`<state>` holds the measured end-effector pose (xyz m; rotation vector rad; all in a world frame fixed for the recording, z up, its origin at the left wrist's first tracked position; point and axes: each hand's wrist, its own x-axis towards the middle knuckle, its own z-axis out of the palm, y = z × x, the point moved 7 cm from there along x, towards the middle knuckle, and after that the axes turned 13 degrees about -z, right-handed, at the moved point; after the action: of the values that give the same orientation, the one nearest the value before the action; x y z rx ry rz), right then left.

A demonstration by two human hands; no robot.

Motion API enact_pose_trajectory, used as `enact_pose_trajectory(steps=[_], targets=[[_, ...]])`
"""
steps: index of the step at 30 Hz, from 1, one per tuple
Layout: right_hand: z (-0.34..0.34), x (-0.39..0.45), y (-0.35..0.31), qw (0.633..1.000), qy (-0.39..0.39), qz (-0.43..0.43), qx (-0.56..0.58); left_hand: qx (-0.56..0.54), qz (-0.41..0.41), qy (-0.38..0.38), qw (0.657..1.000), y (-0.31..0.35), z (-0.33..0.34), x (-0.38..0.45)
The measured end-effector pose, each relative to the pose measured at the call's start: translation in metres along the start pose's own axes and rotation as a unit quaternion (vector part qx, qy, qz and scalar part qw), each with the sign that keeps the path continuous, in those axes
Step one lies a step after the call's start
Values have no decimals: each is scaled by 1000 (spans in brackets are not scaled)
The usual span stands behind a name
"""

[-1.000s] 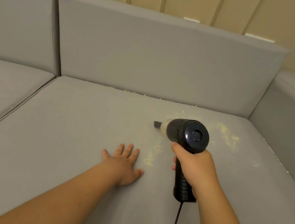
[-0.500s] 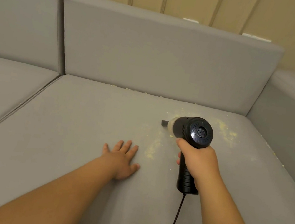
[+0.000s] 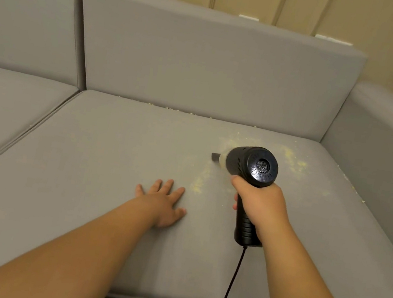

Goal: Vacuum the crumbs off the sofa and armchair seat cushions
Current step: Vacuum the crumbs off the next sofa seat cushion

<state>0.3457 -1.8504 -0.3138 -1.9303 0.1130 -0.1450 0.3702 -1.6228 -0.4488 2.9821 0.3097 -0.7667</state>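
Note:
My right hand grips the handle of a black hand-held vacuum, whose dark nozzle points left and away, low over the grey seat cushion. Yellowish crumbs lie in a streak just left of the vacuum. More crumbs sit to its right, and others along the seam under the back cushion. My left hand lies flat on the cushion with fingers spread, holding nothing, a little left of the crumb streak.
The vacuum's black cord hangs down over the front edge of the seat. A back cushion stands behind, a padded armrest on the right, and a second seat cushion on the left across a seam.
The vacuum and my right hand have shifted slightly to the right and away across the crumbs. My left hand stays flat on the cushion.

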Motion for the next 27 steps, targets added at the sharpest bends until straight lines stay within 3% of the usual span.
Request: enact_pose_trajectory(steps=[11,19,27], targets=[[27,-24,-11,995,-85,21,48,19,14,-10,1000,-11,0,-10],[-1,-20,-13,1000,11,-7,-7,16,18,-15,1000,-4,2,-20],[16,-36,-14,998,-56,18,20,19,11,-22,1000,-1,3,-20]])
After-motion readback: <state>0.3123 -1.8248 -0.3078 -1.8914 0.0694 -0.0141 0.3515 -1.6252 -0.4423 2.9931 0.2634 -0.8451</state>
